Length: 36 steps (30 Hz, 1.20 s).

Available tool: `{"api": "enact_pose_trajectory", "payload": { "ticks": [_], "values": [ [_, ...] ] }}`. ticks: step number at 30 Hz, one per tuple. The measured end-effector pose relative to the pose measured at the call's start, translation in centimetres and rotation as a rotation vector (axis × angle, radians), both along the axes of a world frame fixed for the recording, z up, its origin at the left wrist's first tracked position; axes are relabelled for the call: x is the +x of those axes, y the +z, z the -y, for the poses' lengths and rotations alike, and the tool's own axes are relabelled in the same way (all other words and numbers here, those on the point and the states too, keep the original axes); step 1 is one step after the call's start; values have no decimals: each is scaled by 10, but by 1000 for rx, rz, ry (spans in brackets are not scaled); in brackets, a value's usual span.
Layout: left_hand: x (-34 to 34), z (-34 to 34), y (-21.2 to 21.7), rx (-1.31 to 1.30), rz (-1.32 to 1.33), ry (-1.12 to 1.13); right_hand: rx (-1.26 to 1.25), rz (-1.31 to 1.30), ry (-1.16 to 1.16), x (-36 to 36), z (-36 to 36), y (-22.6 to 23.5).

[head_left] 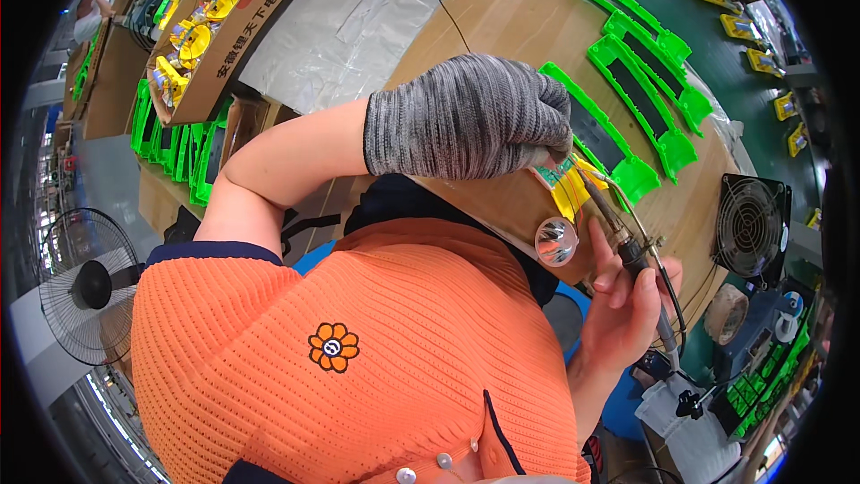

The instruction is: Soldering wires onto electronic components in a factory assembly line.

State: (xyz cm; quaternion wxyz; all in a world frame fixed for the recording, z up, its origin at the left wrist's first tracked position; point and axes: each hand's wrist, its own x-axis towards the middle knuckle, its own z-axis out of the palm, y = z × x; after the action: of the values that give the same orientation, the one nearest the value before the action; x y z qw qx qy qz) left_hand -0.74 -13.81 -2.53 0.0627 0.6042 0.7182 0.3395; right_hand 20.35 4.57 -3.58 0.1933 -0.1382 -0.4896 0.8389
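Note:
My left hand (470, 116), in a grey knitted glove, is closed at the edge of a small green circuit board (543, 176) on a yellow plastic part (570, 194). Most of its fingertips are hidden behind the fist. Bare, my right hand (623, 305) grips a soldering iron (634, 255) by its dark handle. The iron's tip points up and left to the board, and a thin bent tube runs alongside it. A round, shiny clear cup (556, 242) sits just below the yellow part.
Bright green curved frames (640, 99) lie across the brown board (502, 9) beyond my hands. A cardboard box (255, 22) of yellow parts stands at the far left. To the right are a black square fan (752, 229) and a blue-grey machine (748, 327). A round fan (90, 287) stands left.

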Motion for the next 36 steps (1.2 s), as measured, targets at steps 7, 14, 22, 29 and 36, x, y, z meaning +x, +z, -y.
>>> {"api": "enact_pose_trajectory", "payload": {
  "ticks": [7, 14, 22, 29, 36],
  "values": [
    [10, -5, 11, -138, -131, 81, 81, 151, 2, -3, 1, 11],
    [13, -11, 15, -209, -225, 91, 133, 200, -43, -8, 3, 14],
    [12, -12, 14, -248, -210, 84, 177, 250, -22, -13, 5, 21],
    [10, -10, 16, -204, -191, 52, 194, 281, -34, -16, 8, 24],
    [9, -13, 27, -222, -133, 18, 203, 286, -29, -16, 7, 24]
  ]
}}
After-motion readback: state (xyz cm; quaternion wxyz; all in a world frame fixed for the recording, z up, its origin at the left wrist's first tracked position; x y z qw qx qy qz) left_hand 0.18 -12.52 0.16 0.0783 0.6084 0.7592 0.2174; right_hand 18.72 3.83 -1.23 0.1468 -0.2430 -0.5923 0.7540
